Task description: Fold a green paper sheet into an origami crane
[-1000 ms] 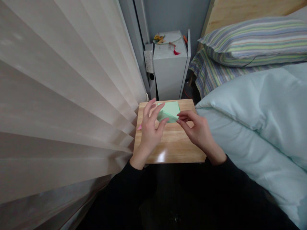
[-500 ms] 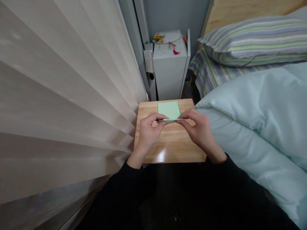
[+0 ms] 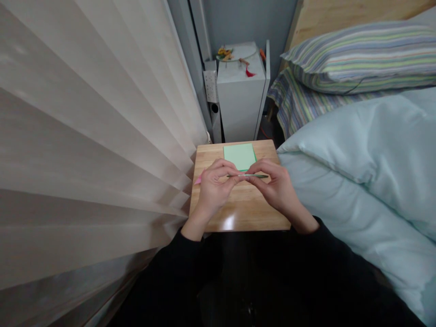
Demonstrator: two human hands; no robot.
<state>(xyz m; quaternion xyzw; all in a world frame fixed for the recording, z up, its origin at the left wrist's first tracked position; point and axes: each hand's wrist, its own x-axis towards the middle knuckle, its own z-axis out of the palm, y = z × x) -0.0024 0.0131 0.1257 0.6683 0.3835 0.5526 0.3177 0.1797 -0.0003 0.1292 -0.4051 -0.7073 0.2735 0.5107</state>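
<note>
Between both hands is a thin piece of green paper (image 3: 258, 175), seen nearly edge-on, so its shape and folds are hard to make out. My left hand (image 3: 217, 184) pinches it with thumb and fingers from the left. From the right, my right hand (image 3: 274, 181) grips it the same way, and the fingertips of the two hands almost meet. Just beyond them a stack of light green square paper (image 3: 240, 156) lies flat on the small wooden table (image 3: 248, 213). A pink piece of paper (image 3: 199, 180) shows beside my left hand, partly hidden by it.
A pleated curtain (image 3: 112, 136) hangs along the table's left edge. On the right is a bed with a pale blue quilt (image 3: 340, 159) and a striped pillow (image 3: 368, 56). Behind the table stands a white cabinet (image 3: 241, 106) with small items, including a red tassel (image 3: 250, 72), on top.
Both hands have drawn closer together along the green paper, which sits slightly lower and nearer to me. More of the pink paper shows on the left.
</note>
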